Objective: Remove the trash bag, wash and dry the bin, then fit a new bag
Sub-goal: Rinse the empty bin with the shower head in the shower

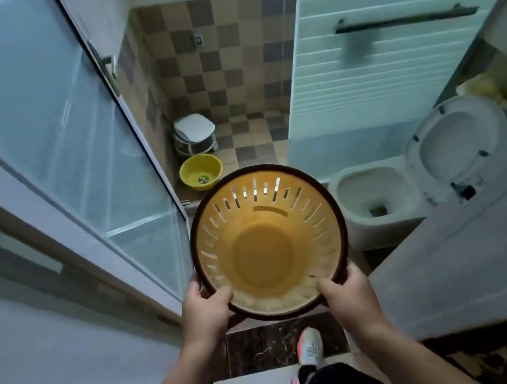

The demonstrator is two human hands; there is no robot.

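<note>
I carry a round yellow plastic bin (266,250) with a dark brown rim and slotted walls, held out in front of me at the bathroom doorway. Its inside is bare, with no bag in it. My left hand (203,309) grips the near left rim, thumb inside the bin. My right hand (347,290) grips the near right rim the same way. The bin's mouth faces up toward me.
A frosted glass door (48,133) stands open on the left. A toilet (379,200) with raised seat is on the right. A yellow basin (201,171) and a small white stool (195,132) sit on the checkered floor ahead. A dark marble threshold (272,344) lies underfoot.
</note>
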